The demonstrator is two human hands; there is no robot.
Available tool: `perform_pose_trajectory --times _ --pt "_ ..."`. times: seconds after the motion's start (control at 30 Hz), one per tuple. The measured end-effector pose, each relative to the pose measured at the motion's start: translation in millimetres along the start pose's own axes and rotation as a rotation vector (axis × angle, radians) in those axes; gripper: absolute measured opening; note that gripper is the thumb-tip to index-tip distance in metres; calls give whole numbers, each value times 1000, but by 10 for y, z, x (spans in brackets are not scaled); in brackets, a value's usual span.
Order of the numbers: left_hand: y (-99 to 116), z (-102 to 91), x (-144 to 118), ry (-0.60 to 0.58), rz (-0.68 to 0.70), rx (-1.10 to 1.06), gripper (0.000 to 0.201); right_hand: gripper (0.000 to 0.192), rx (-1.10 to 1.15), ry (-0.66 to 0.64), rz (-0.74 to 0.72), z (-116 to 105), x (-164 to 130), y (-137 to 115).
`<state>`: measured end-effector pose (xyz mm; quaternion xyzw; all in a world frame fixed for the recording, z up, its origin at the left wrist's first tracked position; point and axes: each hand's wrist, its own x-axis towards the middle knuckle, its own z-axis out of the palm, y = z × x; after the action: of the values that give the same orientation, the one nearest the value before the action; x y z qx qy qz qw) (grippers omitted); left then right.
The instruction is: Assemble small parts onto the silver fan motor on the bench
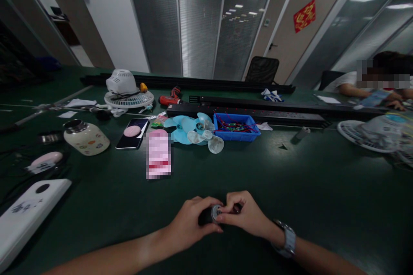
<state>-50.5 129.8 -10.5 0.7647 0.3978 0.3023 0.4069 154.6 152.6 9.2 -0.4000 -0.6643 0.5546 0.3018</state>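
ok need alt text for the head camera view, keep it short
Two bare hands, left hand and right hand, together grip a small dark motor-like part over a dark green table. Farther back lie blue fan blades, a blue bin of wires and a white fan grille.

Item: small motor [211, 214], one piece. I log it as a short, dark cylindrical body with a round silver metal end face. It lies on its side, long axis roughly left to right, the silver face turned toward my right. Position: low on the dark green desk [290, 180], near its front edge, close in front of me. Much of the body is covered, so only the dark casing's top and the metal face show. Finer detail on the face is too small for me to tell.
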Motion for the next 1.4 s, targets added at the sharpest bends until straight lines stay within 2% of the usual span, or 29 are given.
perform_pose_trajectory --times 0.2,0.6,1.17,1.4 --pt "-4 -2 14 -13 -30 18 43 30 -43 -14 9 -6 -9 12" --pt "18 0 11 1 -24 0 39 30 -106 -128 -44 -20 -22 -43" --pt "9 3 4 8 -18 15 40 27 -129 -121 -63 -13 -27 -27" --pt "13 2 3 1 -25 14 40 22 -370 -54 -228 -23 -40 -30"
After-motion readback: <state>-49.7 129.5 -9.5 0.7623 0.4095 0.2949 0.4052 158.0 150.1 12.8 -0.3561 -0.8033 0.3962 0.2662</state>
